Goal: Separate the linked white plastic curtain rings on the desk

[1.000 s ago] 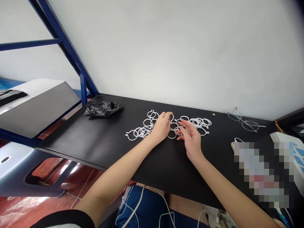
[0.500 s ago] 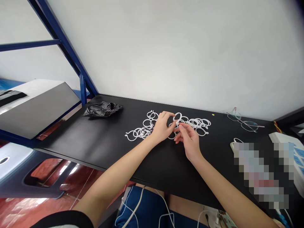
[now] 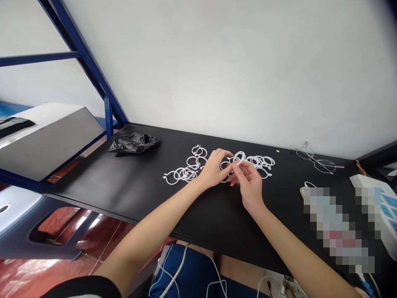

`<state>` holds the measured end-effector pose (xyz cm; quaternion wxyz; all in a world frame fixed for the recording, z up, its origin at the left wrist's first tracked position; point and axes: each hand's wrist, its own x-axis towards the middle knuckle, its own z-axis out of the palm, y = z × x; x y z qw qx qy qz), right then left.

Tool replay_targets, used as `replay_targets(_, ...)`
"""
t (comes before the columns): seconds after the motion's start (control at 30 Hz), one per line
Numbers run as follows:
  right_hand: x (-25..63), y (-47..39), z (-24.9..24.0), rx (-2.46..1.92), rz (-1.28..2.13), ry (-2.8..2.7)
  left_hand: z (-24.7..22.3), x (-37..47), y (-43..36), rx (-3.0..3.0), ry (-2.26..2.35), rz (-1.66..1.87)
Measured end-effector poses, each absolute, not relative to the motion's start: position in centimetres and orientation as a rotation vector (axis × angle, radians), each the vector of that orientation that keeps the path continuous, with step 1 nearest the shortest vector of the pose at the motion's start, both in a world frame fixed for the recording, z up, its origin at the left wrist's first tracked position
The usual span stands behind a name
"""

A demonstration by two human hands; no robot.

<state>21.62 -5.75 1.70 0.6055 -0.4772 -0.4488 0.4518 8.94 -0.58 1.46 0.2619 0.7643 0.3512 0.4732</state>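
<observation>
My right hand [image 3: 250,182] pinches a white plastic ring [image 3: 239,157] between thumb and forefinger, just above the table. From the other side, my left hand [image 3: 216,165] is closed at the same ring, its thumb against the lower left of the ring near my right thumb and its forefinger by the upper edge. The exact grip is partly hidden. More white rings with small clasps [image 3: 263,161] lie under and behind my right hand. To the left of my left hand, a second loose group of white rings [image 3: 186,174] rests on the table.
A crumpled black plastic bag [image 3: 133,142] lies on the black table [image 3: 124,182] at the back left. Eyeglasses [image 3: 324,165] rest near the wall. At right are a blurred-out item [image 3: 339,231] and a white power strip [image 3: 383,207]. Cables [image 3: 181,265] hang over my lap.
The ring between my hands has moved slightly right and down. My left thumb has come closer to my right thumb at the ring's lower edge.
</observation>
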Motion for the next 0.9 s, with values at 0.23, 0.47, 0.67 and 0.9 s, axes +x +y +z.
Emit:
replay_targets(0.23,21.52,-5.7,1.6,-1.099,0.98,-1.033,1.46,8.85,-0.48,2.077,0.896,1.247)
replay_targets(0.47,21.51,-5.65,1.61,-1.114,0.944,-1.001,1.43,8.86,-0.36,2.101,0.764,1.205)
replay_targets(0.67,21.93,-5.34,1.6,-1.128,0.901,-0.902,1.7,8.89,-0.73,2.081,0.73,1.155)
replay_targets(0.9,21.84,-5.47,1.63,-1.168,0.915,-0.959,2.04,8.91,-0.93,1.954,0.802,1.159)
